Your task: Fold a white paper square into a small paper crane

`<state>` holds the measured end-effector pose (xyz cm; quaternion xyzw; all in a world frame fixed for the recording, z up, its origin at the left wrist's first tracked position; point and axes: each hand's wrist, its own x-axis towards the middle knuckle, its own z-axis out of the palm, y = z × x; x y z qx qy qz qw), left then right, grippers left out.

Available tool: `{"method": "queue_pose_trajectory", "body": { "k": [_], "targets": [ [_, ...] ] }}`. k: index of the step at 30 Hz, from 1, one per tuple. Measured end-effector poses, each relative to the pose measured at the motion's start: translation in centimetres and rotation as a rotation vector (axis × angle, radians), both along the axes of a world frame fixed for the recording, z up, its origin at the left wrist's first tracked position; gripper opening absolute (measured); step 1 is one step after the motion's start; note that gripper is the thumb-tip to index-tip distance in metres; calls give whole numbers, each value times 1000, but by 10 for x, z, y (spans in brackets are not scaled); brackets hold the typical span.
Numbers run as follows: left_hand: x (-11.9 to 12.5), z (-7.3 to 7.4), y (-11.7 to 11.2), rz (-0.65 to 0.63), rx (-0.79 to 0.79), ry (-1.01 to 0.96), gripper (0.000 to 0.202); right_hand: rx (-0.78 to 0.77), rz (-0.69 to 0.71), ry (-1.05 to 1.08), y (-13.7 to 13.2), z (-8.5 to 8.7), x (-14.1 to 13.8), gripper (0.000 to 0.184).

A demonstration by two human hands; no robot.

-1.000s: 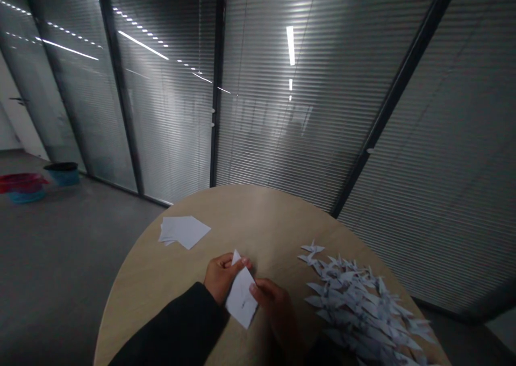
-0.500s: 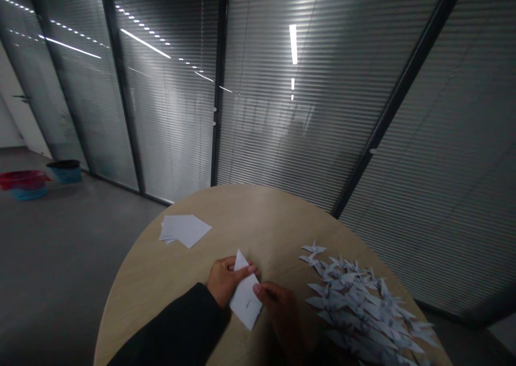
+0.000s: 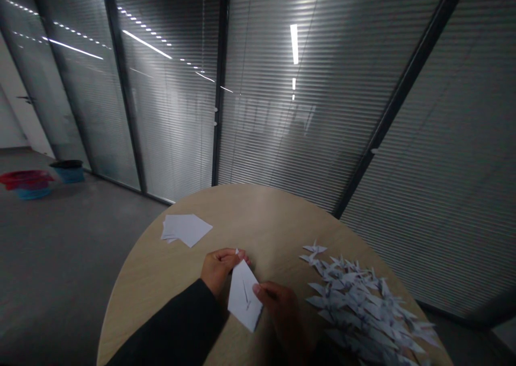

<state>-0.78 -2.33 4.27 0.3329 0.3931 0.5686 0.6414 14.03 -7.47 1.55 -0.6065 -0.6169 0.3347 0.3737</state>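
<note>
No lettering, label, brand, number or sign can be read anywhere in view. On the folded white paper [image 3: 241, 297], toward six o'clock, there is a thin dark line [image 3: 245, 291] with a small mark [image 3: 248, 305] below it; whether these are writing or only creases cannot be told.

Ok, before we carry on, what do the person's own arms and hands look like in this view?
The left arm wears a plain black long sleeve reaching the wrist. The left hand and right hand are bare, without gloves. Shadow hides most detail of what covers the right arm.
</note>
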Motion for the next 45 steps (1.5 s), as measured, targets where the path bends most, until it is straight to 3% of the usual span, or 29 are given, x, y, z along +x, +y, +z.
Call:
{"method": "queue_pose_trajectory", "body": {
  "k": [20,32,36,39,45],
  "targets": [
    [1,-4,0,-23,30,15,43,28,18,-27,-1,-2,2,40],
    [-6,-12,10,50,185,298,41,-22,45,26,5,-14,6,39],
    [-2,-15,4,-17,268,382,41,23,21,19,8,-14,3,40],
    [1,-18,-3,-84,371,550,36,60,-12,30,7,-10,1,39],
    [1,-14,-12,-146,502,750,34,-6,-4,54,3,-2,-3,32]
  ]
}}
